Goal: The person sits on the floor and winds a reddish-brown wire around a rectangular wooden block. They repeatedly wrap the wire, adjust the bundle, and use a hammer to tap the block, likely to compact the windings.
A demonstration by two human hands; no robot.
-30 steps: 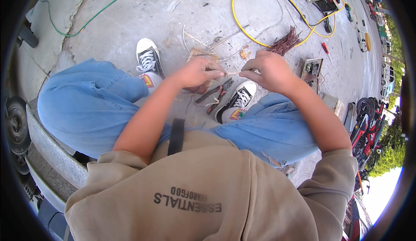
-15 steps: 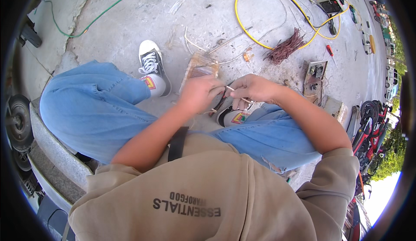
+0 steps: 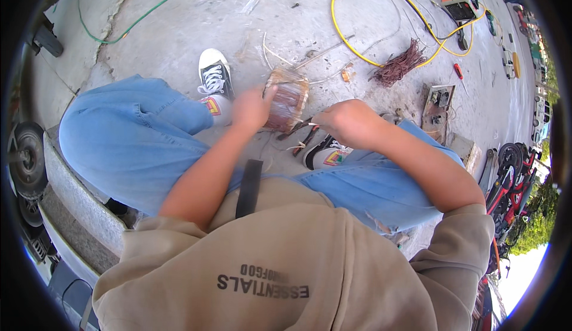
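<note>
A boxy brown wound coil [image 3: 287,100] with pale edges stands on the ground between my feet. At its left edge is my left hand [image 3: 251,109], thumb along the side and the other fingers curled, partly hidden, holding it. To the right of the coil, my right hand [image 3: 348,122] is closed in a pinch, slightly blurred. A short pale wire end [image 3: 314,124] shows at its fingertips; the rest is hidden by the hand. Red-handled pliers [image 3: 308,137] lie below the coil, beside my right shoe [image 3: 325,154].
Ahead lie a reddish-brown wire bundle [image 3: 399,64], a yellow hose [image 3: 335,18] and an orange machine [image 3: 457,0]. A red screwdriver [image 3: 458,72] and an open metal box [image 3: 438,106] are at the right. A green hose [image 3: 149,15] crosses the far left.
My left hand has left the pale wire near my right hand and moved left and forward to the coil's edge. My right hand has shifted slightly right. More of the coil shows.
</note>
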